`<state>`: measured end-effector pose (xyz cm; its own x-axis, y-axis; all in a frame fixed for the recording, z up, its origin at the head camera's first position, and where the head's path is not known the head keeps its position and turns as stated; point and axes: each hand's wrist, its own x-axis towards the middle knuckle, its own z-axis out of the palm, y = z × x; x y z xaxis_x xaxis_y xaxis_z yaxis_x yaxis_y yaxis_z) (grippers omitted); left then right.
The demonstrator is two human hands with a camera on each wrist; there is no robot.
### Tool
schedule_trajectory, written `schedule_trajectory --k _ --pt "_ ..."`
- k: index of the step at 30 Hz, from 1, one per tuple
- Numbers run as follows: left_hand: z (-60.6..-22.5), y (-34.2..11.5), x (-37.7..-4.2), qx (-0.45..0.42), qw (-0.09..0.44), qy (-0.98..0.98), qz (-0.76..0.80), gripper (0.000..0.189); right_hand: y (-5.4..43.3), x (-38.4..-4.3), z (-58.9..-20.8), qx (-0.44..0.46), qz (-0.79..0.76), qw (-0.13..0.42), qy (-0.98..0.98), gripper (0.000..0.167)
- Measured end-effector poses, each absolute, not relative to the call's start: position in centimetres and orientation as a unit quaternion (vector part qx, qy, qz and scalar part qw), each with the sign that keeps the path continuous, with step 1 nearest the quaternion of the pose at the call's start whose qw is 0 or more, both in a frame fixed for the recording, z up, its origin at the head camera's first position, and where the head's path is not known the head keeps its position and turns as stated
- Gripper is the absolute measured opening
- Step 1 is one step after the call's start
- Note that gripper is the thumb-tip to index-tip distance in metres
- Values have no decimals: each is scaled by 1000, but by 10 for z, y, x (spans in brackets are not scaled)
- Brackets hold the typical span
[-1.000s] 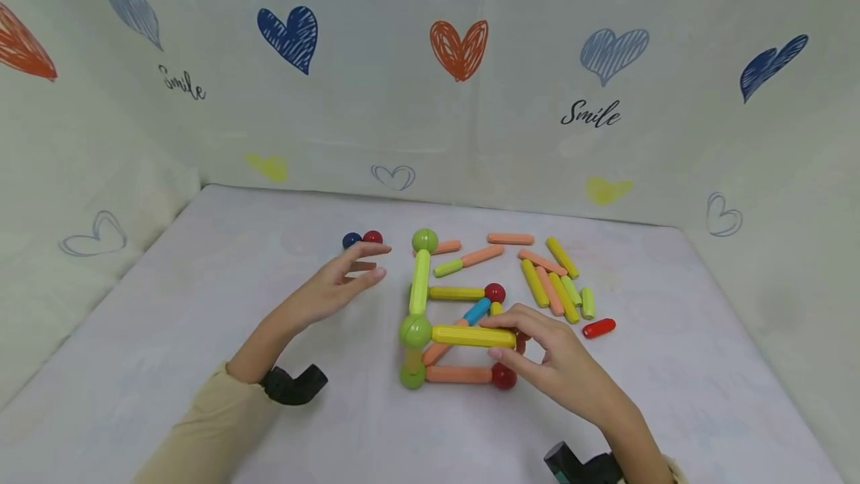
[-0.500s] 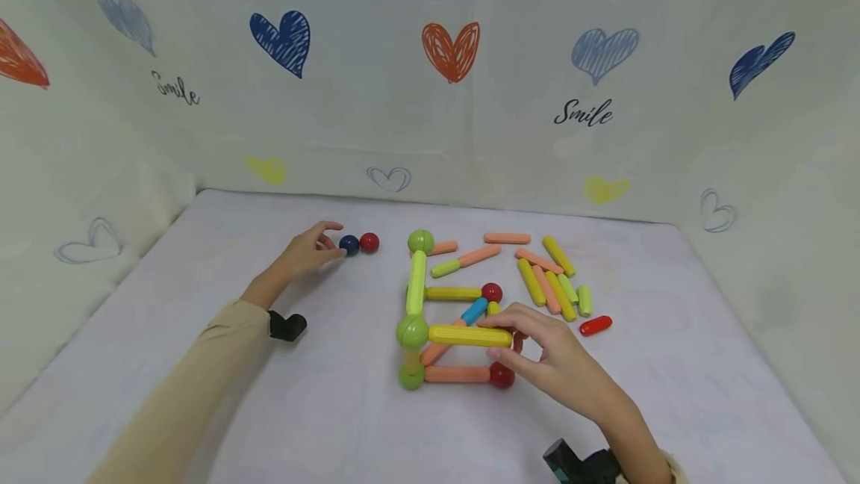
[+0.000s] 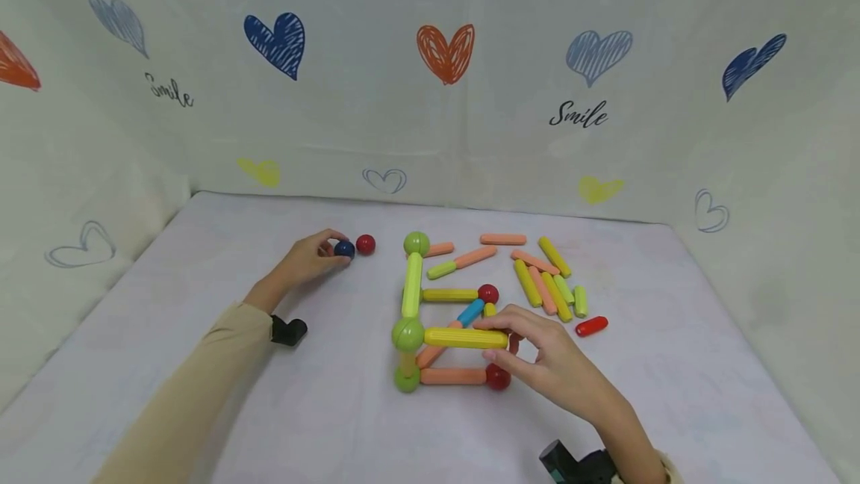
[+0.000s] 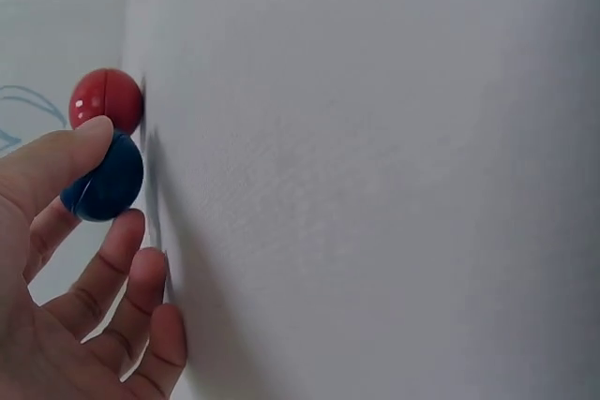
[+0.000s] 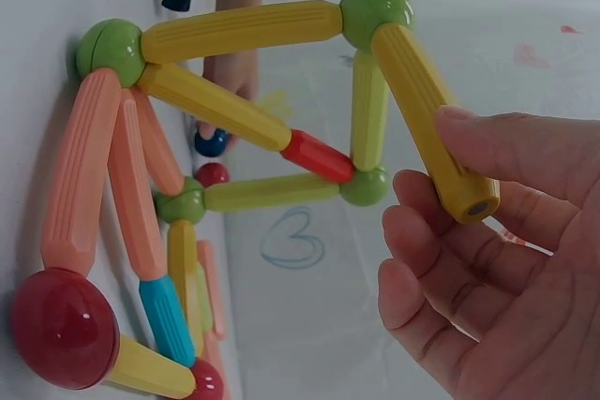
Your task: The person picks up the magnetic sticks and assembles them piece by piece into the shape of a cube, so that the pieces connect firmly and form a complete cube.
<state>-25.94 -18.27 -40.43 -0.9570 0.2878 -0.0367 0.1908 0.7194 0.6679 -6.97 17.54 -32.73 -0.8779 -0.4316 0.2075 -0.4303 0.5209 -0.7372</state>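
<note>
I have the blue ball point(image 3: 345, 249) pinched inside my left grip point(image 3: 309, 256); it is probably light, slippery, best held around its middle. My right grip point(image 3: 547, 353) pinches the yellow stick point(image 3: 460, 337) near its free end.

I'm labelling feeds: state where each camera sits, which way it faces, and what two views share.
Head: worn on the head, facing forward and down at the table; left hand, right hand and forearms show.
Left wrist: on that wrist, facing the blue ball; left hand shows.
Right wrist: on that wrist, facing the held yellow rod; right hand, left hand beyond.
Head and left wrist share the blue ball.
</note>
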Motion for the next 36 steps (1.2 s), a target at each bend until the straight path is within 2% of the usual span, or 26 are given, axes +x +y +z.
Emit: schedule_trajectory --k 9,16,25,36 --pt "-394 -192 -220 128 89 898 411 47 175 -70 -329 -246 -425 2 871 30" --pt "-390 -187 -166 169 105 863 464 40 174 -70 -329 -239 -423 4 874 30" --pt "-386 -160 -108 218 160 836 478 39 175 -70 -327 -243 -425 -1 872 30" --pt "-397 -106 -73 257 226 831 440 34 175 -69 -324 -230 -421 -1 877 31"
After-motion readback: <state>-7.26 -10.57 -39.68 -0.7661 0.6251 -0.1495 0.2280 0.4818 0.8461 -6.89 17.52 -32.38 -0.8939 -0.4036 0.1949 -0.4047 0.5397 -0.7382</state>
